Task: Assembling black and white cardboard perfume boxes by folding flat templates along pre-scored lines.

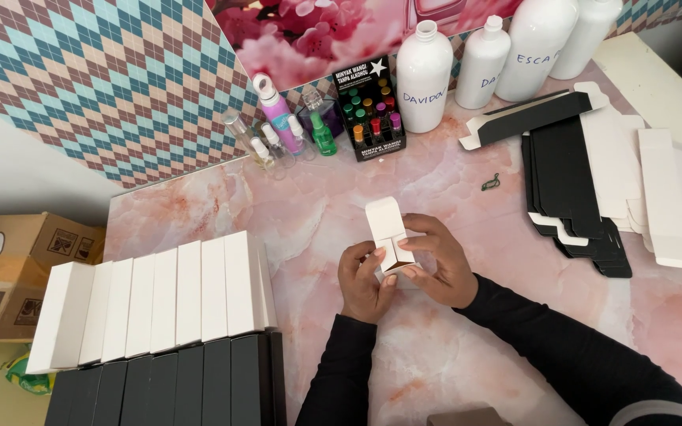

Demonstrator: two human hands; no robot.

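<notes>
Both hands, left hand [362,278] and right hand [438,264], have fingers grasping a small white box [388,229] between them, its flap open, above the surface [467,205]; flat cartons [593,181] lie well right.

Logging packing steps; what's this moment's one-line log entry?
left hand: holds small white carton | right hand: folds its flap | marble-pattern table

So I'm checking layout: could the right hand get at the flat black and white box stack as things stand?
Probably yes: the right hand is busy holding the small white box, but bare tabletop lies between it and the flat box stack.
</notes>
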